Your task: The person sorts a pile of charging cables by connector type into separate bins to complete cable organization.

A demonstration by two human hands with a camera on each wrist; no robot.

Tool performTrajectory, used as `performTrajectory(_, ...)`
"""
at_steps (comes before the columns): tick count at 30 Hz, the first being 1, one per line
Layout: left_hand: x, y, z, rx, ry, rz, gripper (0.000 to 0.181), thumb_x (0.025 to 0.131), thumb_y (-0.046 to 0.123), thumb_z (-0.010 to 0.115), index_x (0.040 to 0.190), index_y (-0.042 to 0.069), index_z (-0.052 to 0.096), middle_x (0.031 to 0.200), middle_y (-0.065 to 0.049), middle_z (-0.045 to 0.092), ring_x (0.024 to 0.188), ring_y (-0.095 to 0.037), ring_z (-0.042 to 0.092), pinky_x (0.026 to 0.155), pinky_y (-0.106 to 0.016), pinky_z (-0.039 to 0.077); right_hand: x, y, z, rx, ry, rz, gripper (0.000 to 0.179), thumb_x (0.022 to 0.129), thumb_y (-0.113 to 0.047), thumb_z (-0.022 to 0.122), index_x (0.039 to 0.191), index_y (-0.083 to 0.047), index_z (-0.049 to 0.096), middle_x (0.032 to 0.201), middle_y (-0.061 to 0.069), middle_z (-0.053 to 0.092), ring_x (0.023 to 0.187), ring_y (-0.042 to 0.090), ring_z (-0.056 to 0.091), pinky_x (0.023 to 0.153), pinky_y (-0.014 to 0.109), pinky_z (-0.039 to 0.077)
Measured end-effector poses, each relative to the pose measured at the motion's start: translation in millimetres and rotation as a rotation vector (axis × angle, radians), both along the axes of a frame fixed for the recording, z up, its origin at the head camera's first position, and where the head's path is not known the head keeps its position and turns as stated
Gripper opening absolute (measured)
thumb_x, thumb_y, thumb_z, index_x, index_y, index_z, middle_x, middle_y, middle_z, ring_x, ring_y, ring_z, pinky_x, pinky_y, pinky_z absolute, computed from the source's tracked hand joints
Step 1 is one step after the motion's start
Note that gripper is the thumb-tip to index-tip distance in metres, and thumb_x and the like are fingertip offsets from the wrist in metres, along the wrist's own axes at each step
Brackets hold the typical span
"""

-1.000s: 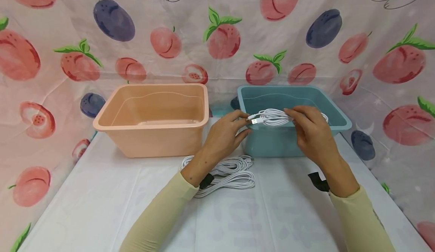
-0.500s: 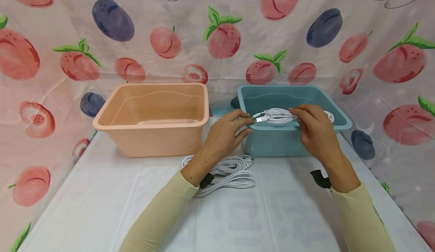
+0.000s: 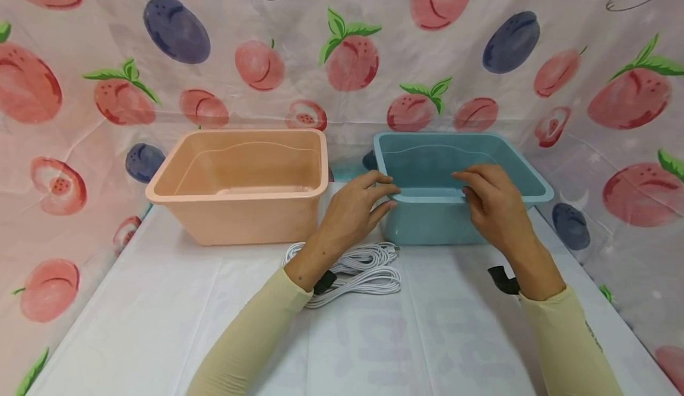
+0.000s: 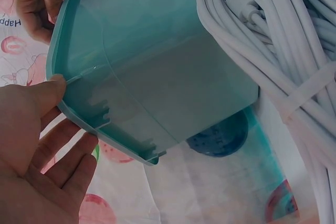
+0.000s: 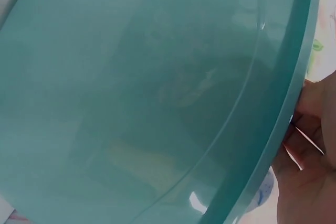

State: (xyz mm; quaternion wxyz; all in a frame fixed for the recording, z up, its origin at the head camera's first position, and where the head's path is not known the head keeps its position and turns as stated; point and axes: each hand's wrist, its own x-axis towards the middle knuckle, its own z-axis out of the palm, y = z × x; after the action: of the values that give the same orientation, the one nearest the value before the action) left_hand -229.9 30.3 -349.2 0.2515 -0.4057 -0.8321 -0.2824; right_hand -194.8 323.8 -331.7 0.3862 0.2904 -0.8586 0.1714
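Note:
My left hand (image 3: 357, 206) is at the near left corner of the teal plastic bin (image 3: 427, 225). In the left wrist view its thumb and fingertips lie right at the bin's rim (image 4: 59, 92), fingers relaxed and spread. My right hand (image 3: 494, 200) hovers over the bin's front rim with loosely bent fingers and nothing between them. In the right wrist view that hand's fingers (image 5: 294, 153) appear just beyond the rim. The bin's floor is mostly hidden behind its front wall, and the white cable held earlier is out of sight.
Coiled white cables (image 3: 374, 280) lie on the white-covered table (image 3: 363, 348), partly under my left forearm. A strap (image 4: 310, 90) binds a bundle in the left wrist view. An orange bin (image 3: 251, 224) stands left of the teal one. A fruit-print cloth (image 3: 342, 105) hangs behind.
The coiled white USB cable in my right hand shifted slightly right over the teal bin, then was let go and dropped from sight there. My left hand has stayed almost still.

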Motion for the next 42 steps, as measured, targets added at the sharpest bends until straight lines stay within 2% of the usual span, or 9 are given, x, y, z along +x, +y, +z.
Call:
performTrajectory(10,0.6,-0.6,1.9,-0.002,0.001,0.004,0.024,0.101,0.025,0.076,0.124,0.017,0.079,0.129,-0.002,0.068,0.123,-0.018,0.064,0.098,-0.032,0.057,7.4,-20,-1.9,0.022,-0.007,0.079,0.035,0.081,0.007,0.085,0.114,0.001,0.075,0.11,0.016,0.068,0.103,0.035,0.061,0.09,0.044,0.047)
performTrajectory(11,0.4,-0.6,1.7,0.001,-0.001,0.002,0.024,0.101,0.024,0.076,0.123,0.017,0.079,0.129,-0.003,0.068,0.123,-0.018,0.065,0.098,-0.032,0.057,8.5,-22,-2.0,0.035,-0.006,0.085,0.034,0.081,0.006,0.085,0.113,0.001,0.075,0.109,0.016,0.068,0.102,0.035,0.061,0.089,0.044,0.048)
performTrajectory(12,0.4,-0.7,1.6,0.002,-0.005,0.001,0.024,0.1,0.024,0.077,0.123,0.016,0.079,0.129,-0.003,0.068,0.123,-0.018,0.065,0.098,-0.033,0.057,9.7,-24,-2.2,0.045,-0.01,0.091,0.027,0.088,-0.002,0.084,0.113,0.001,0.075,0.109,0.015,0.067,0.102,0.035,0.061,0.089,0.045,0.049)
performTrajectory(18,-0.2,-1.0,1.0,-0.005,-0.007,0.002,0.025,0.101,0.025,0.076,0.125,0.017,0.079,0.13,-0.003,0.068,0.123,-0.018,0.064,0.098,-0.033,0.057,17.0,-37,-0.8,0.12,-0.031,0.091,0.025,0.09,-0.01,0.083,0.112,-0.001,0.074,0.107,0.013,0.067,0.102,0.034,0.061,0.092,0.047,0.052)
performTrajectory(19,-0.1,-1.2,1.0,-0.008,-0.004,0.004,0.025,0.101,0.025,0.076,0.125,0.017,0.079,0.13,-0.003,0.067,0.123,-0.018,0.064,0.098,-0.032,0.057,18.1,-40,-0.3,0.133,-0.034,0.091,0.03,0.085,-0.003,0.084,0.112,-0.001,0.074,0.106,0.013,0.067,0.101,0.034,0.061,0.092,0.047,0.052)
performTrajectory(27,-0.1,-1.3,0.7,-0.01,0.0,0.005,0.025,0.101,0.025,0.076,0.125,0.018,0.079,0.13,-0.003,0.067,0.123,-0.018,0.064,0.097,-0.032,0.057,25.3,-54,-2.9,0.197,-0.003,0.133,0.033,0.081,-0.006,0.087,0.111,-0.001,0.074,0.104,0.012,0.068,0.1,0.033,0.062,0.087,0.05,0.055)
performTrajectory(33,1.0,-1.4,-0.2,-0.003,0.001,0.007,0.025,0.099,0.023,0.078,0.124,0.017,0.079,0.13,-0.004,0.068,0.121,-0.019,0.065,0.093,-0.033,0.058,30.9,-66,-6.5,0.257,-0.015,0.197,0.034,0.079,-0.007,0.089,0.11,-0.003,0.074,0.107,0.01,0.069,0.102,0.032,0.063,0.09,0.051,0.055)
performTrajectory(36,1.0,-1.1,-0.8,0.0,0.001,0.007,0.025,0.099,0.022,0.078,0.124,0.017,0.079,0.129,-0.004,0.068,0.121,-0.018,0.065,0.093,-0.032,0.058,33.0,-70,-7.6,0.268,-0.036,0.222,0.031,0.083,-0.009,0.087,0.11,-0.004,0.073,0.108,0.009,0.069,0.102,0.031,0.063,0.091,0.049,0.055)
performTrajectory(42,0.6,-0.9,-0.1,-0.005,0.011,0.013,0.025,0.1,0.025,0.077,0.124,0.018,0.079,0.129,-0.003,0.068,0.121,-0.018,0.065,0.094,-0.032,0.058,35.5,-75,-7.8,0.285,-0.043,0.24,0.022,0.102,-0.025,0.071,0.112,-0.005,0.073,0.11,0.008,0.069,0.103,0.03,0.064,0.089,0.047,0.055)
